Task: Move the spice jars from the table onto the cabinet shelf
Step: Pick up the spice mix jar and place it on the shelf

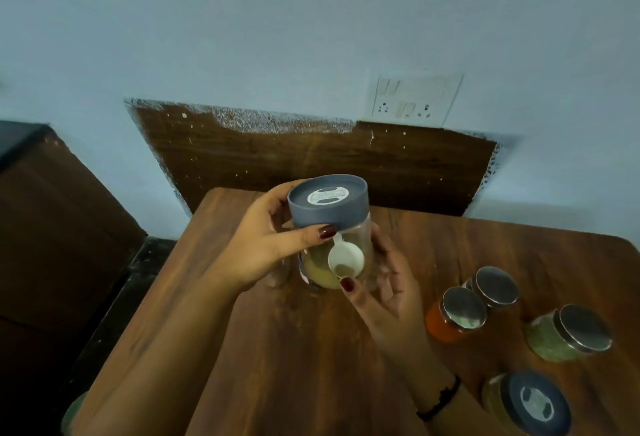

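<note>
A clear jar (332, 231) with a grey lid, yellowish powder and a white scoop inside is held above the wooden table (311, 349). My left hand (266, 252) grips it just under the lid, thumb across the front. My right hand (384, 283) cups its lower side, thumb on the base. On the table at right stand a red-spice jar (455, 317), a steel-lidded jar (493, 286) behind it, a green-spice jar (568, 331) and a grey-lidded jar (526, 404). No cabinet shelf can be made out.
A dark wooden panel (311, 158) leans against the blue wall behind the table. A switch and socket plate (415, 97) sits on the wall above it. Dark brown furniture (52, 227) stands at the left, with a gap of floor beside the table.
</note>
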